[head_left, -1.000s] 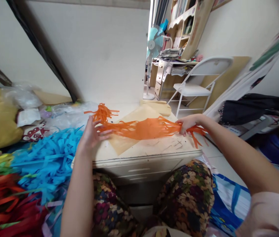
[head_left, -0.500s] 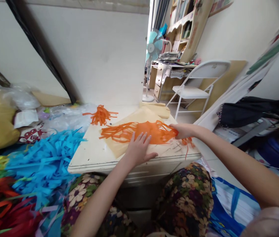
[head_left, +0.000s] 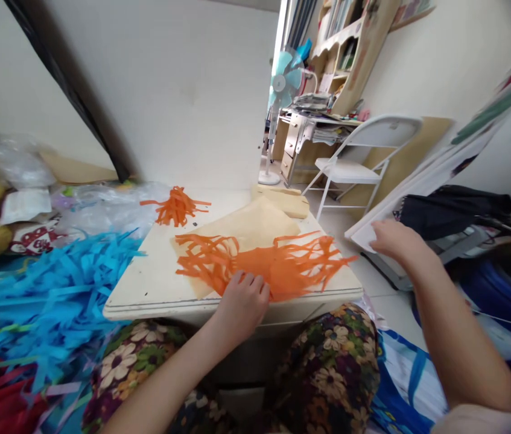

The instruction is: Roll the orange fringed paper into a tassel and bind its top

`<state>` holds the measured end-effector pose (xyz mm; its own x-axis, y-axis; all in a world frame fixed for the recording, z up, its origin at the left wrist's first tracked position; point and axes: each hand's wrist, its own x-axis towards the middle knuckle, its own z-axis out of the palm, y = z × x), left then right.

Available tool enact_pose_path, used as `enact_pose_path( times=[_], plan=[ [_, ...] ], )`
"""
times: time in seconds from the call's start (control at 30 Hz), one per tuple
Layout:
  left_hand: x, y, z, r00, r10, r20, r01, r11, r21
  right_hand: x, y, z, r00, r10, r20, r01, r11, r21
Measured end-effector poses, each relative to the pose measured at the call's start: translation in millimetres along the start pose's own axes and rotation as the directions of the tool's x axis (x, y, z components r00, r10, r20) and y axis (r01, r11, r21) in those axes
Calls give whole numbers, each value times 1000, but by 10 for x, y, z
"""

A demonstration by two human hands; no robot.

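Left hand (head_left: 241, 301) rests curled, knuckles up, on near edge of orange fringed paper (head_left: 264, 265), long axis left-right across table (head_left: 146, 289) (beige sheet (head_left: 246, 226) beneath); right hand (head_left: 393, 238) off right, relaxed, holding nothing.

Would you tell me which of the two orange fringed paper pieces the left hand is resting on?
The large spread-out piece at the table's near edge, under the left hand; the small bundle lies untouched farther back.

Bright, soft daylight from the far doorway; wide-angle edges bend, corners darken, slight blur.
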<state>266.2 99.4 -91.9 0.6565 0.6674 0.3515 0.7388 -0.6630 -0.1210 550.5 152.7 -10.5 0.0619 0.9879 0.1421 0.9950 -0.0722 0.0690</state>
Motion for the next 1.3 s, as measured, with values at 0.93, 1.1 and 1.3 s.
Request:
enact_pose_path(
  times=[0.93, 1.1, 1.3],
  plan=[
    [292, -548, -291, 883, -112, 456, 307, 872, -381, -11, -1385, 314, 664, -688, 294, 397, 657, 641],
    [257, -603, -234, 882, -138, 451, 325, 870, -369, 55, -1279, 306, 655, -663, 362, 387, 707, 592],
    [318, -586, -206, 827, -214, 520, 413, 859, -303, 121, -1244, 288, 581, -707, 404, 410, 682, 605]
  ],
)
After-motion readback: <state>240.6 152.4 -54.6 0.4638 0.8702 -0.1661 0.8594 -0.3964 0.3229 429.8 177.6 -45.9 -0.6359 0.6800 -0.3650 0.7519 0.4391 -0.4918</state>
